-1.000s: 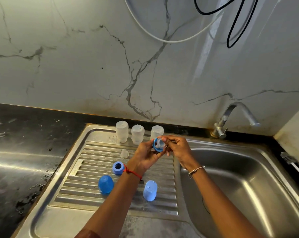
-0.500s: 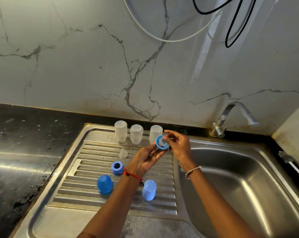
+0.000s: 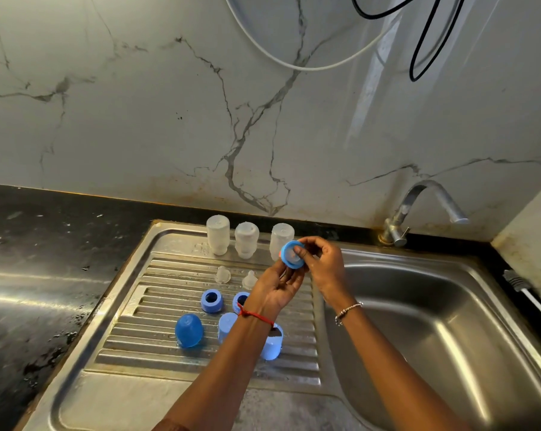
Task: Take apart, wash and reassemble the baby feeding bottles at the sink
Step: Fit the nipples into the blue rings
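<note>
Right hand [image 3: 323, 267]: pinches blue ring [image 3: 291, 256], one finger across its opening.
Left hand [image 3: 277, 289]: palm up, fingers loose, nothing held, at the ring's 6 o'clock.

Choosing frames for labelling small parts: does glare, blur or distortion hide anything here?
Head view throughout: wide-angle stretch near the bottom edge; glare streaks the white marble wall and stainless steel basin; two clear silicone teats nearly vanish against the ribbed steel drainer; the blue plastic ring the right hand pinches reads clearly.
</note>
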